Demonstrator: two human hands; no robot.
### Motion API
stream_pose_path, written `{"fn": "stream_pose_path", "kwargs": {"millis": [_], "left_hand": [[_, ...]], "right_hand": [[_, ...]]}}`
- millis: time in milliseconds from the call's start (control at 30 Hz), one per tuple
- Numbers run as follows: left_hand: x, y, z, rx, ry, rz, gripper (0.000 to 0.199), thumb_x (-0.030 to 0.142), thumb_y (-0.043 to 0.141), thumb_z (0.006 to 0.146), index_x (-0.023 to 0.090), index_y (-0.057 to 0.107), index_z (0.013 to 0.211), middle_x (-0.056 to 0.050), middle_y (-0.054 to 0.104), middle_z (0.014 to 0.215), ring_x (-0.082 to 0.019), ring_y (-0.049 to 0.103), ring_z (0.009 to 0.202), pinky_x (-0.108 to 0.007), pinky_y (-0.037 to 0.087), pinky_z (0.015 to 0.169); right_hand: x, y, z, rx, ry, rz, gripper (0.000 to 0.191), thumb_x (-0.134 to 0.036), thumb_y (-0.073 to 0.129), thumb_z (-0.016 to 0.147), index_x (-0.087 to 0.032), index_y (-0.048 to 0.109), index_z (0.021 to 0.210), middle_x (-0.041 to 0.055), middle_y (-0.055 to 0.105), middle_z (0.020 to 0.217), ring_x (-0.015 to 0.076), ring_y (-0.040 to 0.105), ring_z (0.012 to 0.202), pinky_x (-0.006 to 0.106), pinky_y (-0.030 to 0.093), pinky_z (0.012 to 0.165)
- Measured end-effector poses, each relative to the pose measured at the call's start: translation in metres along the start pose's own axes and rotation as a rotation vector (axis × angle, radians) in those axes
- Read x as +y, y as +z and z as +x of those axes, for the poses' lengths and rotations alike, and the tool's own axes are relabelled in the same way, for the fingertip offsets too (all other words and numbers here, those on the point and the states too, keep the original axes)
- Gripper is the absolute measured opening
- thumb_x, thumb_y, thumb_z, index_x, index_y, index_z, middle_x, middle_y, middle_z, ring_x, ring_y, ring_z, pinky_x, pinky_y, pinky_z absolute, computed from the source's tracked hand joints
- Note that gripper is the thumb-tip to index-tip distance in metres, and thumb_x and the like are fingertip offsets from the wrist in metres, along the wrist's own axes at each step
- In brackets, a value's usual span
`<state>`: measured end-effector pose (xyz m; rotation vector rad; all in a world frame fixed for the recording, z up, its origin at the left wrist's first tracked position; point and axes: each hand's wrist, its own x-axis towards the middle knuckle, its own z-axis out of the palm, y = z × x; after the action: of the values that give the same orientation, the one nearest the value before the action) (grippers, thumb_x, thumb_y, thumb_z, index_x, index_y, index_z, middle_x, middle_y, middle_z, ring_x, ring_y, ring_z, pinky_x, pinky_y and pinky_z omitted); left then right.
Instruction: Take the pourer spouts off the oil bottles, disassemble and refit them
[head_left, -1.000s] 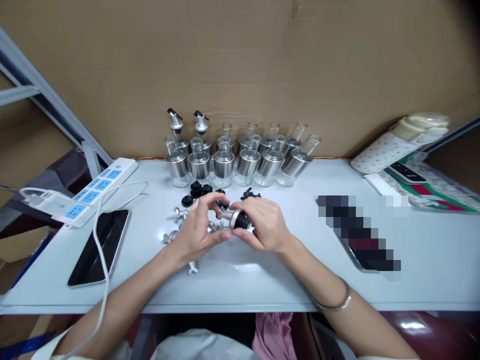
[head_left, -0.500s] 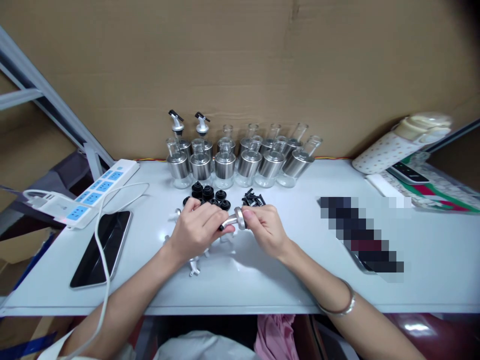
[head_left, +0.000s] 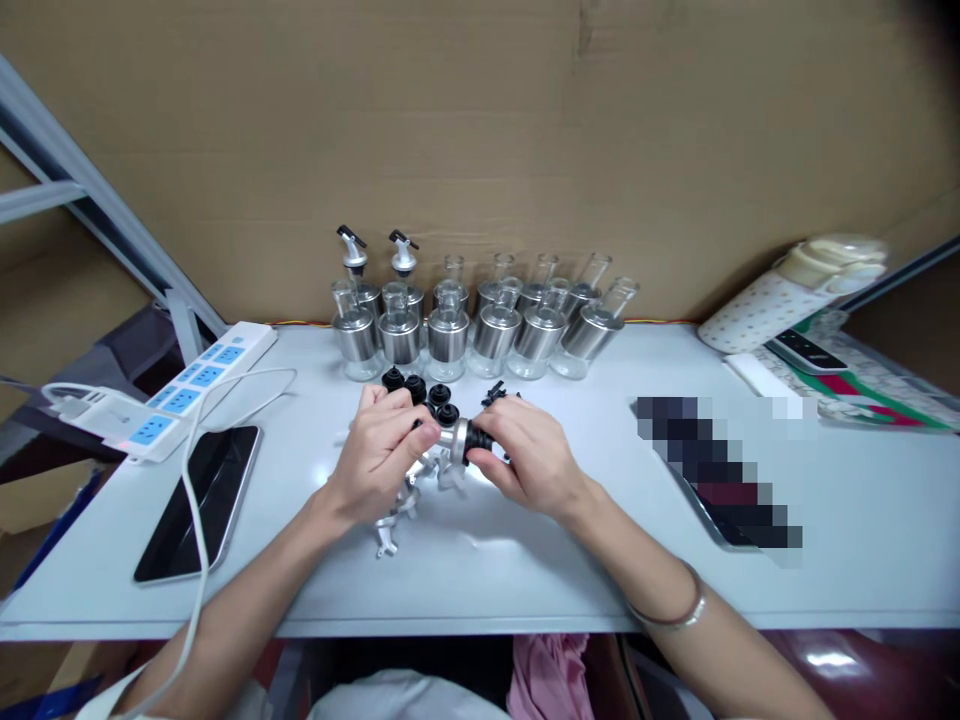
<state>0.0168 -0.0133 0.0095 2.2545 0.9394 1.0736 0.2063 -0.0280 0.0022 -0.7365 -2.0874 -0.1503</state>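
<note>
In the middle of the frame, the left hand (head_left: 382, 447) and the right hand (head_left: 531, 452) hold one silver-and-black pourer (head_left: 457, 440) between them, above the tabletop (head_left: 525, 575). The left fingers are curled around its narrow silver end, so most of this end is hidden; only a small black bit shows near the thumb. The right thumb and fingers grasp the black ribbed end, and the far fingertips cannot be seen.

Below and behind the left hand lie loose silver spouts (head_left: 386, 535); the hand covers some, so I cannot tell their number. Black stoppers (head_left: 448, 413) stand just above the hands, partly covered by the left one. Black levers (head_left: 493, 394) are partly hidden behind the right hand.

Bottles (head_left: 448, 340) stand close in two rows at upper centre, the front row hiding the back bodies. At right, a dark flat object (head_left: 720, 475) is blurred by pixel blocks. White surface extends between it and the right forearm, down to the front edge. At lower left, a cable crosses the phone (head_left: 225, 470) and the left forearm.
</note>
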Motion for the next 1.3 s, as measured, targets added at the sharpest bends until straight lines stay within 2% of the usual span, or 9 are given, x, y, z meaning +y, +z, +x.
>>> {"fn": "stream_pose_path", "kwargs": {"millis": [100,167,300,333,467,533,700,833,1300], "left_hand": [[0.006,0.000,0.003,-0.028,-0.215,-0.242,0.053,0.053,0.038,0.091,0.020,0.038,0.050,0.001,0.039,0.051,-0.014,0.034,0.053,-0.033,0.031,0.060],[0.008,-0.004,0.007,0.027,-0.373,-0.436,0.054,0.058,0.046,0.085,0.021,0.032,0.048,0.003,0.030,0.049,-0.011,0.026,0.047,-0.029,0.027,0.050],[0.007,-0.013,0.010,0.278,-0.490,-0.597,0.049,0.054,0.060,0.074,0.021,0.034,0.049,0.006,0.021,0.047,-0.009,0.019,0.043,-0.024,0.019,0.040],[0.007,-0.013,0.009,0.255,-0.452,-0.546,0.046,0.051,0.060,0.075,0.020,0.037,0.049,0.005,0.028,0.047,-0.009,0.025,0.044,-0.024,0.023,0.041],[0.006,-0.006,0.002,0.095,-0.245,-0.315,0.033,0.032,0.057,0.078,0.018,0.050,0.049,-0.004,0.055,0.064,-0.016,0.052,0.063,-0.028,0.042,0.058],[0.004,-0.003,0.000,0.113,-0.225,-0.276,0.032,0.027,0.057,0.077,0.017,0.050,0.047,-0.006,0.060,0.071,-0.017,0.057,0.069,-0.028,0.043,0.060],[-0.006,0.000,-0.001,0.267,-0.365,-0.415,0.043,0.026,0.063,0.076,0.018,0.031,0.048,-0.001,0.057,0.070,-0.014,0.062,0.059,-0.026,0.043,0.055],[-0.010,0.002,0.003,0.356,-0.434,-0.492,0.042,0.030,0.071,0.071,0.018,0.034,0.056,0.002,0.054,0.072,-0.010,0.058,0.057,-0.023,0.044,0.056],[-0.026,0.010,0.004,0.366,-0.462,-0.536,0.035,0.038,0.071,0.072,0.019,0.043,0.079,0.002,0.051,0.087,-0.007,0.054,0.064,-0.017,0.041,0.050]], "right_hand": [[0.008,-0.007,0.000,-0.026,-0.221,-0.154,0.038,-0.037,0.030,0.100,-0.016,0.060,0.088,0.0078,0.061,0.072,0.0179,0.056,0.069,0.030,0.042,0.060],[0.013,-0.015,-0.003,0.021,-0.243,-0.179,0.037,-0.038,0.030,0.099,-0.018,0.060,0.089,0.0077,0.062,0.075,0.0195,0.058,0.072,0.032,0.044,0.061],[0.027,-0.035,-0.010,0.371,0.186,-0.220,0.028,-0.036,0.037,0.096,-0.021,0.060,0.099,0.0096,0.063,0.081,0.0217,0.059,0.072,0.037,0.046,0.066],[0.032,-0.040,-0.010,0.326,0.301,-0.204,0.025,-0.036,0.042,0.094,-0.020,0.061,0.101,0.0089,0.064,0.082,0.0204,0.058,0.069,0.036,0.046,0.065],[0.048,-0.048,-0.008,-0.393,0.573,-0.019,0.013,-0.026,0.058,0.082,-0.017,0.064,0.089,0.0003,0.061,0.062,0.0139,0.053,0.053,0.028,0.042,0.055],[0.052,-0.045,-0.009,-0.592,0.655,-0.007,0.009,-0.018,0.061,0.077,-0.015,0.065,0.085,-0.0003,0.060,0.060,0.0131,0.052,0.052,0.026,0.040,0.053],[0.048,-0.023,-0.014,-0.545,0.591,-0.020,0.016,-0.012,0.059,0.079,-0.014,0.064,0.094,0.0043,0.062,0.077,0.0159,0.057,0.067,0.028,0.045,0.064],[0.047,0.003,-0.012,-0.577,0.512,-0.026,0.018,-0.011,0.056,0.083,-0.012,0.064,0.099,0.0082,0.062,0.088,0.0173,0.059,0.073,0.031,0.047,0.068],[0.062,0.051,0.020,-0.670,0.323,-0.231,0.034,-0.003,0.041,0.088,-0.010,0.059,0.116,0.0128,0.056,0.099,0.0220,0.058,0.089,0.033,0.046,0.074]]}}
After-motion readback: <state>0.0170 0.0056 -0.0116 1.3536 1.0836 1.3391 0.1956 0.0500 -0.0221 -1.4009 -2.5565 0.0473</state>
